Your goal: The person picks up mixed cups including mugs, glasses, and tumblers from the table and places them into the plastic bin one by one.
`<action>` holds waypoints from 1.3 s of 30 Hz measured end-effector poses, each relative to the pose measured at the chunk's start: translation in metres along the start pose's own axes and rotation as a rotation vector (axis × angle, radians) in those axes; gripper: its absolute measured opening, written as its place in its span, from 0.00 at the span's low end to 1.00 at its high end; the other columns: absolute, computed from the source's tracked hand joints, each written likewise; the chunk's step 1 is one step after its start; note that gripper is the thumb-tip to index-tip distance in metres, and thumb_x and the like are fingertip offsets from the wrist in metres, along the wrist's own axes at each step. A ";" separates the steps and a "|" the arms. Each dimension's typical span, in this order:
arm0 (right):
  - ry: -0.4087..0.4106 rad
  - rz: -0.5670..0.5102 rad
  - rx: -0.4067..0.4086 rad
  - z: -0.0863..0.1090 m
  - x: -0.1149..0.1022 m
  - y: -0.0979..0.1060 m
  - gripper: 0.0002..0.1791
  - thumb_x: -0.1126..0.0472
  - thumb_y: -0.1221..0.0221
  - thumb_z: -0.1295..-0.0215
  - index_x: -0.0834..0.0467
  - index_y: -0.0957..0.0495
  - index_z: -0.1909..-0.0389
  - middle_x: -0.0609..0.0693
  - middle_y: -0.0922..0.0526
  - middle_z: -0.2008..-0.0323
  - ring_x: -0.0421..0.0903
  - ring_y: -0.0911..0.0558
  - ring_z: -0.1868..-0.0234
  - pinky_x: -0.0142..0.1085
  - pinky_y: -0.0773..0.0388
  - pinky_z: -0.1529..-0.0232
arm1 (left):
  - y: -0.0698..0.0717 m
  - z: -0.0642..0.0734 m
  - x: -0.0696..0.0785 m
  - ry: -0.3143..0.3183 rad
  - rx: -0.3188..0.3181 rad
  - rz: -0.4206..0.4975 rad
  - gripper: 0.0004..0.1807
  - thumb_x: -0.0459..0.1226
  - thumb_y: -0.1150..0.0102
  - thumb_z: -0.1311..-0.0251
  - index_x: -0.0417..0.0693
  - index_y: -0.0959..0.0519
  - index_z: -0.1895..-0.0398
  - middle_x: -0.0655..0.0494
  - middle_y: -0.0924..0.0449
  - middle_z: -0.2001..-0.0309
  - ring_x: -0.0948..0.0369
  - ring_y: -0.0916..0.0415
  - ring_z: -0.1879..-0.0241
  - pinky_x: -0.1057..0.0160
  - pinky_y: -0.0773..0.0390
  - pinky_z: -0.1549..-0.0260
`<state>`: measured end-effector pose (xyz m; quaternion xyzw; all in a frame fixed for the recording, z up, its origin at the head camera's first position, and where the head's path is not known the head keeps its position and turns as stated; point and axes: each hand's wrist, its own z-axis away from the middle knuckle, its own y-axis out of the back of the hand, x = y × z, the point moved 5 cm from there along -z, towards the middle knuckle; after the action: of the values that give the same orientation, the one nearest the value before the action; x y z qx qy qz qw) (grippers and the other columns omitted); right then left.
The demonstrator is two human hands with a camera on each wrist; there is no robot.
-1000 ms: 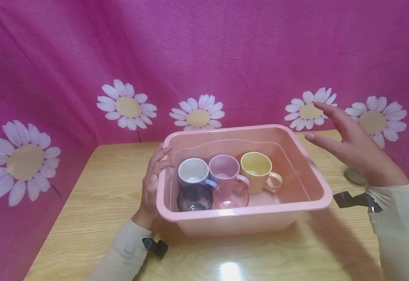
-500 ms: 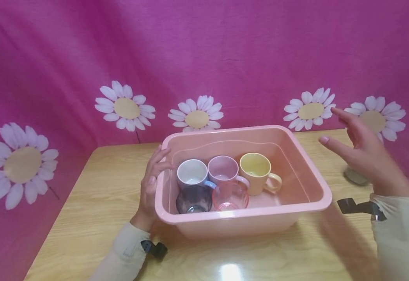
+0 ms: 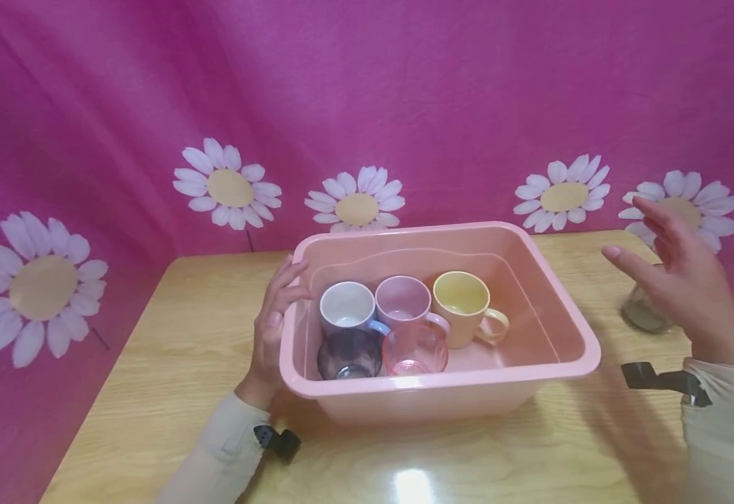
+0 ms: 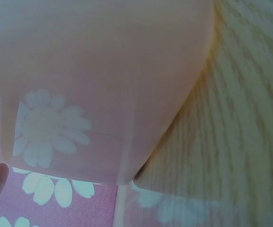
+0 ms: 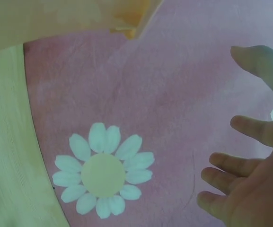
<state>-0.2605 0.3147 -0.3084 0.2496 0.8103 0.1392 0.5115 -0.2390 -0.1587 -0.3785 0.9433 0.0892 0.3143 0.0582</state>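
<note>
A pink plastic basin [image 3: 442, 399] stands on the wooden table. My left hand [image 3: 272, 329] grips its left rim, fingertips bent over the edge. Inside, a white mug with a blue handle [image 3: 346, 308], a lilac mug [image 3: 402, 302] and a yellow mug [image 3: 461, 315] form a back row. In front of them sit a dark see-through cup [image 3: 349, 355] and a pink see-through cup [image 3: 414, 350]. To the right of the basin, my right hand [image 3: 688, 287] hovers with fingers spread and holds nothing. Partly hidden behind it is a clear glass [image 3: 644, 315] on the table.
The wooden table [image 3: 152, 364] reaches back to a magenta curtain [image 3: 442, 105] with white daisies. The basin's right side has bare floor beside the yellow mug. A black camera strap mount [image 3: 662, 381] sticks out from the right wrist.
My right hand has moved right and slightly down, away from the basin, and now overlaps the glass in the head view. The left hand and the basin have stayed in place.
</note>
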 end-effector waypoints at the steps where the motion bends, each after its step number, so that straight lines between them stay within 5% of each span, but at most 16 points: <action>1: 0.001 -0.002 0.013 0.000 0.000 0.003 0.39 0.67 0.40 0.38 0.44 0.42 0.28 0.42 0.42 0.29 0.35 0.45 0.29 0.18 0.55 0.34 | -0.001 -0.001 0.000 -0.001 0.000 0.005 0.21 0.40 0.69 0.40 0.37 0.26 0.59 0.41 0.33 0.36 0.46 0.51 0.28 0.46 0.51 0.30; 11: -0.081 0.065 0.111 0.008 0.018 0.025 0.38 0.60 0.40 0.37 0.44 0.43 0.27 0.40 0.42 0.28 0.36 0.45 0.30 0.15 0.53 0.37 | 0.000 0.002 0.004 0.010 -0.015 -0.012 0.20 0.36 0.69 0.42 0.38 0.26 0.58 0.43 0.33 0.35 0.47 0.52 0.28 0.45 0.51 0.30; 18: -0.169 0.027 0.163 0.009 0.034 0.039 0.38 0.60 0.40 0.36 0.44 0.44 0.27 0.41 0.41 0.29 0.35 0.44 0.31 0.15 0.44 0.40 | 0.002 0.001 0.000 -0.007 -0.012 -0.001 0.21 0.39 0.69 0.40 0.36 0.26 0.58 0.42 0.33 0.36 0.45 0.52 0.28 0.45 0.50 0.31; 27: -0.222 -0.005 0.206 0.013 0.046 0.056 0.37 0.62 0.41 0.35 0.44 0.44 0.27 0.41 0.44 0.27 0.34 0.46 0.30 0.16 0.45 0.39 | -0.003 0.000 0.001 -0.015 -0.014 0.014 0.21 0.39 0.69 0.41 0.36 0.26 0.59 0.40 0.33 0.36 0.45 0.51 0.28 0.47 0.50 0.30; 35: -0.264 -0.024 0.330 0.012 0.057 0.065 0.35 0.62 0.39 0.38 0.48 0.39 0.30 0.46 0.35 0.32 0.35 0.34 0.36 0.15 0.35 0.47 | -0.001 -0.002 0.003 -0.032 -0.010 0.020 0.23 0.41 0.70 0.38 0.34 0.27 0.59 0.41 0.34 0.36 0.45 0.52 0.28 0.46 0.51 0.30; 39: -0.282 -0.006 0.366 0.012 0.062 0.072 0.34 0.60 0.39 0.37 0.47 0.38 0.30 0.47 0.36 0.32 0.35 0.36 0.34 0.19 0.40 0.39 | -0.002 -0.002 0.003 -0.044 -0.002 0.027 0.24 0.42 0.71 0.37 0.34 0.26 0.59 0.40 0.33 0.36 0.44 0.52 0.28 0.46 0.52 0.30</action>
<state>-0.2522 0.4083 -0.3259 0.3526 0.7434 -0.0478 0.5664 -0.2376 -0.1563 -0.3755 0.9510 0.0749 0.2945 0.0570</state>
